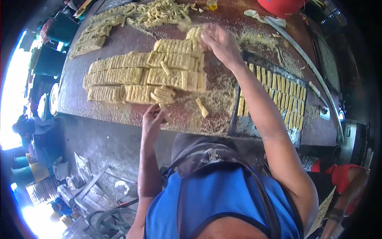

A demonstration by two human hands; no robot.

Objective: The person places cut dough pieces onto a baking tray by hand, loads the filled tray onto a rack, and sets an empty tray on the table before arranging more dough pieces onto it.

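Rows of pale dough sticks (115,75) lie stacked side by side on the dark red table (219,85). At the near edge of the rows, my left hand (153,117) pinches one small dough piece (161,106). My right hand (215,40) is at the far end of the rows, beside the last short row (194,33); its fingers are curled and what they hold, if anything, is hidden. A loose twisted stick (201,107) rests near the front edge. Under my right forearm is a black tray (258,59) with dough sticks in lines.
A heap of loose dough strips (163,14) and more rows (89,42) are at the back left. A red basin (280,6) stands at the back right, near a long curved strip (306,59). Another person's arm (342,199) shows at lower right.
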